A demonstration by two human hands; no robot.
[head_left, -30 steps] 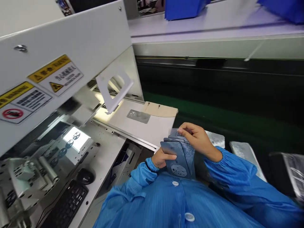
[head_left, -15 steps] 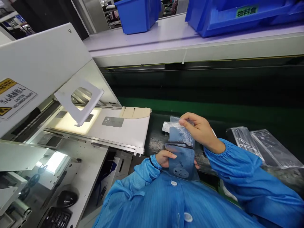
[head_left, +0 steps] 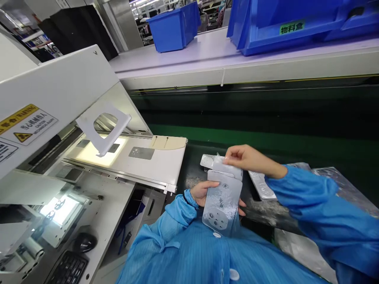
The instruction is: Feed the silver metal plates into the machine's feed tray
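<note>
My left hand (head_left: 201, 193) is closed around a stack of thin, grey phone back panels (head_left: 222, 199), thumb on the near side and fingertips showing past the right edge. The front panel has a cluster of round holes at its lower end and a small dark print. At the stack's top, my right hand (head_left: 248, 158) pinches clear plastic film (head_left: 218, 161), over a second panel (head_left: 232, 169) that sticks up behind the front one. Another whitish panel (head_left: 207, 160) lies on the dark surface just behind the stack.
To the left stands a white machine (head_left: 97, 75) with a lit bed; one grey panel (head_left: 141, 153) lies on its white conveyor. Wrapped panels (head_left: 262, 185) are on the right, partly behind my right arm. Blue bins (head_left: 174, 29) stand on the shelf above.
The front panel now faces up pale grey and tilts differently, where it looked dark blue before. My right hand has shifted slightly, still at the stack's top. The head view has tipped up slightly.
</note>
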